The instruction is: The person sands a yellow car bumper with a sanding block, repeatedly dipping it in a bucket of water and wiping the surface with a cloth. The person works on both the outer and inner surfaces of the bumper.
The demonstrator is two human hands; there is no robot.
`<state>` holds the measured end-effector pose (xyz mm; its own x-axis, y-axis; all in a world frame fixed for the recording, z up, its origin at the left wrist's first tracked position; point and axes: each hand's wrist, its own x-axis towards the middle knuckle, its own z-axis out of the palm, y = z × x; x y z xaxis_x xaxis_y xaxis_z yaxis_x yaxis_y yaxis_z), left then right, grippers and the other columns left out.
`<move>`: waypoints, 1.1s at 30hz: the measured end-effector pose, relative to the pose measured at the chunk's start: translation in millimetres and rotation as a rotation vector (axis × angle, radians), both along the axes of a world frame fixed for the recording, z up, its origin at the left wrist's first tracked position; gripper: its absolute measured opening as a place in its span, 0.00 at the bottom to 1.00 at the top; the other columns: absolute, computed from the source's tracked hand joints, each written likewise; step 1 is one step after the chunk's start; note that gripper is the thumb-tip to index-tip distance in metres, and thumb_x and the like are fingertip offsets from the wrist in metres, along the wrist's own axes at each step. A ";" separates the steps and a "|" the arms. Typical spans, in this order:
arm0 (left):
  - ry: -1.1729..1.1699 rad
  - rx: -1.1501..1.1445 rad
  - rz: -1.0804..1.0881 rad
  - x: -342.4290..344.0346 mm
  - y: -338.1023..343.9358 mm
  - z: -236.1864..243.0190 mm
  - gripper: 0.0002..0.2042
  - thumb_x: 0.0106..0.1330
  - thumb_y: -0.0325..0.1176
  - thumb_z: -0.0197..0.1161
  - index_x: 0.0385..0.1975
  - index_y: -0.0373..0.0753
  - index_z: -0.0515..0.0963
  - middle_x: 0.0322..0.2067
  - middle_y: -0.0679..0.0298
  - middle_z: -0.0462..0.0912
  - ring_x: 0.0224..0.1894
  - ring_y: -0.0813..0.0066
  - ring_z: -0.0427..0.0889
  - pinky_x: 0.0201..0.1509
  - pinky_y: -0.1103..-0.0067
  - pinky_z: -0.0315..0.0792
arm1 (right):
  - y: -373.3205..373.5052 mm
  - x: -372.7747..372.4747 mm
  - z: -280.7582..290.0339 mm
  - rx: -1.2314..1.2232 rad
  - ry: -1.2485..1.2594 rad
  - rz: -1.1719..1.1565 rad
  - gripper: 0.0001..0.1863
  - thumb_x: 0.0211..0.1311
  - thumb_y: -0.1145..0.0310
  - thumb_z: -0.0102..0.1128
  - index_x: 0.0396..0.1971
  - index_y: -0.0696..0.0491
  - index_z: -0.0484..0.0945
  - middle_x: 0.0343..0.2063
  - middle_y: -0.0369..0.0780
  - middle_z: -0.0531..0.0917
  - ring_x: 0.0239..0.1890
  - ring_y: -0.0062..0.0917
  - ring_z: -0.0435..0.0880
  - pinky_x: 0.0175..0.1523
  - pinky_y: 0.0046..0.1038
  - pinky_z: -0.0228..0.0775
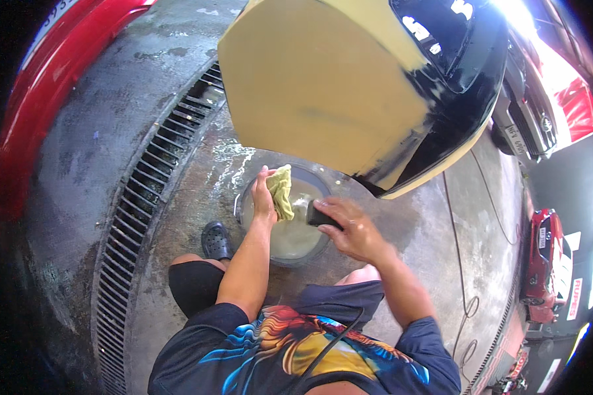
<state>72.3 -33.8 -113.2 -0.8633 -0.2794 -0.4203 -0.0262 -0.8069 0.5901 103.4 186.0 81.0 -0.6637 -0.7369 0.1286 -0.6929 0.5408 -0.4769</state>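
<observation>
My left hand [264, 197] is closed on a yellow-green cloth [281, 191], which hangs over the left side of a round bucket [282, 262]. Cloudy, whitish water [291, 238] fills the bucket. Across from it, my right hand [353, 227] grips a dark block [317, 215] over the bucket's right side; it looks like a sanding block, and the hand is slightly blurred. Just beyond the bucket stands a car body panel [316, 85] with a smooth tan surface and black patches toward its right. Neither hand touches the panel.
A metal floor drain grate [138, 184] curves along my left. Past it is a red car's edge [59, 85]. A cable or hose [456, 250] lies on the wet concrete at right. A dark vehicle [526, 112] and a red car [545, 266] stand farther right.
</observation>
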 end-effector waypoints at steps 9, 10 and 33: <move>0.468 0.323 -0.312 0.3 83.6 75.8 0.34 0.71 0.57 0.69 0.70 0.46 0.70 0.53 0.57 0.85 0.50 0.65 0.89 0.53 0.66 0.87 | -2.4 -61.8 196.7 0.534 1.014 0.368 0.30 0.60 0.68 0.66 0.66 0.43 0.79 0.59 0.32 0.83 0.65 0.28 0.81 0.76 0.44 0.62; 0.517 0.425 -0.325 -5.2 89.1 81.2 0.34 0.70 0.57 0.69 0.70 0.46 0.70 0.54 0.56 0.84 0.52 0.65 0.88 0.52 0.66 0.88 | 3.5 -66.4 202.4 0.591 1.018 0.374 0.30 0.61 0.69 0.66 0.66 0.44 0.79 0.60 0.32 0.83 0.66 0.28 0.80 0.78 0.44 0.59; 0.409 0.371 -0.173 -32.9 121.7 127.5 0.33 0.72 0.65 0.66 0.47 0.33 0.81 0.33 0.59 0.87 0.27 0.70 0.86 0.27 0.75 0.80 | -4.8 -109.9 209.0 0.608 1.032 0.492 0.30 0.62 0.69 0.62 0.67 0.46 0.79 0.61 0.34 0.82 0.66 0.29 0.78 0.77 0.47 0.61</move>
<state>39.4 87.9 14.3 -0.9962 -0.0175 -0.0855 -0.0052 -0.9659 0.2587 -6.5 181.2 290.0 -0.1028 -0.9944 -0.0240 -0.7780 0.0653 0.6248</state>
